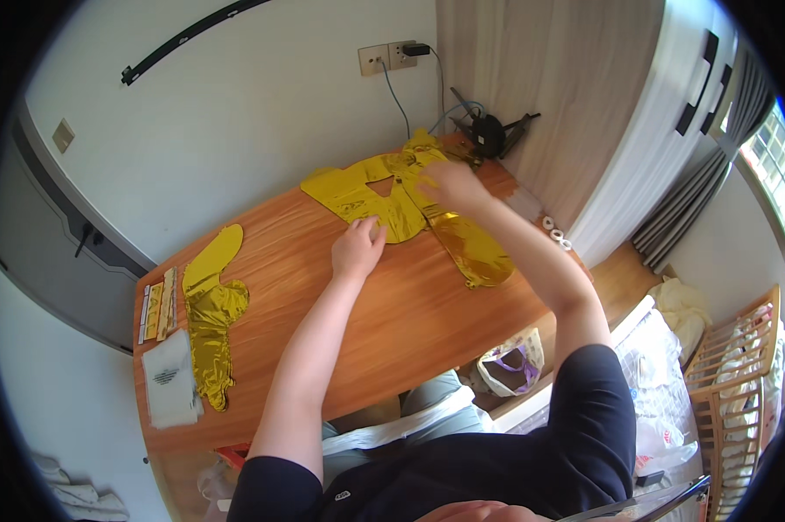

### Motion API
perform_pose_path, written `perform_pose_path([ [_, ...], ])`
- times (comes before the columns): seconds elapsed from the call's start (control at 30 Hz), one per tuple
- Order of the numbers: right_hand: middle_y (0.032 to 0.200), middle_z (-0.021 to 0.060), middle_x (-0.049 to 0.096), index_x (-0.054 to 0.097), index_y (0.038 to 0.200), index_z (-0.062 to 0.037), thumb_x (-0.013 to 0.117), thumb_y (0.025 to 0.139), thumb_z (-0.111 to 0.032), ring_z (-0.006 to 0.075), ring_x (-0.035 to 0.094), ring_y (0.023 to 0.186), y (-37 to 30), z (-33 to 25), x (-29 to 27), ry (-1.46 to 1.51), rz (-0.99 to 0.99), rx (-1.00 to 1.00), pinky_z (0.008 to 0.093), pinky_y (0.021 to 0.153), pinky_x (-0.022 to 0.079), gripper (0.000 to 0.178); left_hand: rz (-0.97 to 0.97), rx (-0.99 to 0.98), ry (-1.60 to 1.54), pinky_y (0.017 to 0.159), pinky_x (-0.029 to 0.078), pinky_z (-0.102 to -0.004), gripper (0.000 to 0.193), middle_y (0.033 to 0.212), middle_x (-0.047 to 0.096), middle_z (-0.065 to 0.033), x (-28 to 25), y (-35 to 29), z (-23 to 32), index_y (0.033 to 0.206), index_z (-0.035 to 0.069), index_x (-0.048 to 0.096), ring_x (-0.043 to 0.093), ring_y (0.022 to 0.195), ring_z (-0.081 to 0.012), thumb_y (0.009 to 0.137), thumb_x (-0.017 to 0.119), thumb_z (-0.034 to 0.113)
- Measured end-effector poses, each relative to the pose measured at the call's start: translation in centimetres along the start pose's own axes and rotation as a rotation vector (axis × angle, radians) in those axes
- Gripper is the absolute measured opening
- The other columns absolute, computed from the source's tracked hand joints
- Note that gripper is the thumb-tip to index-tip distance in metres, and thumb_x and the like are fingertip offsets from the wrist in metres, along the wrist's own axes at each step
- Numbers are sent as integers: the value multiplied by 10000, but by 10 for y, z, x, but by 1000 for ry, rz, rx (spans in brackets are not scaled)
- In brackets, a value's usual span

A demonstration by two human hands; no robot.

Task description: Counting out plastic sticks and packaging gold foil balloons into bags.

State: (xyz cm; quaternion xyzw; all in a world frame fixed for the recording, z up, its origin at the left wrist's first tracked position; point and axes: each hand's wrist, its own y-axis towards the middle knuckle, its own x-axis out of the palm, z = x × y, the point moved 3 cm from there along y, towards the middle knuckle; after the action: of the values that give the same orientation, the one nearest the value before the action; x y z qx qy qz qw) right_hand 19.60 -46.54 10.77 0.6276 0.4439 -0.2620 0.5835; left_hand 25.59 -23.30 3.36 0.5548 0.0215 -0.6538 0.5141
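Several flat gold foil balloons lie on the wooden table. My left hand (358, 250) rests at the near edge of a large foil balloon (340, 191) with a triangular gap, its fingers slightly apart. Farther right, my right hand (455, 187) reaches over crumpled gold foil at the back; its fingertips are blurred against the foil, so I cannot make out a grip. Below my right forearm lies another rounded gold foil piece (475, 248). A separate wavy gold foil balloon (210, 322) sits at the table's left side.
At the table's left end are a white plastic packet (168, 383) and a patterned strip pack (157, 309). A black router (488, 135) with cables stands at the back right corner. White tape rolls (556, 233) line the right edge. A bag (511, 361) stands beneath.
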Motion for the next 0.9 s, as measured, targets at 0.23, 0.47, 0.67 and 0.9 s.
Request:
perform_pose_path([
  [0.23,1308,169,570,566,1271,-55,708,867,-201,381,575,1134,-130,-163,-69,292,91,-169,466,947,475,453,-94,-265,-1226,476,331,-262,230,594,450,47,-3,-19,6,854,126,524,424,509,-61,1017,580,278],
  [0.47,1358,186,565,610,1271,-23,672,892,-114,363,563,1236,-162,-189,-22,512,346,50,434,1045,459,394,-47,149,-933,750,528,-287,196,912,683,-64,3,-116,82,1098,15,616,661,873,-165,1009,529,167],
  [0.67,1207,173,665,688,1127,5,661,890,-84,354,604,1199,-176,-192,-7,437,428,83,434,1042,479,255,-352,12,-766,881,533,-356,278,1149,705,-174,1,-121,76,1172,-13,656,674,1084,-265,974,506,113],
  [0.9,1342,182,602,622,1284,-28,686,882,-101,368,534,1287,-182,-156,-38,490,251,68,427,1098,424,414,-266,61,-1201,773,509,-296,225,879,676,-34,-9,-126,79,1011,36,643,641,855,-141,1017,574,251],
])
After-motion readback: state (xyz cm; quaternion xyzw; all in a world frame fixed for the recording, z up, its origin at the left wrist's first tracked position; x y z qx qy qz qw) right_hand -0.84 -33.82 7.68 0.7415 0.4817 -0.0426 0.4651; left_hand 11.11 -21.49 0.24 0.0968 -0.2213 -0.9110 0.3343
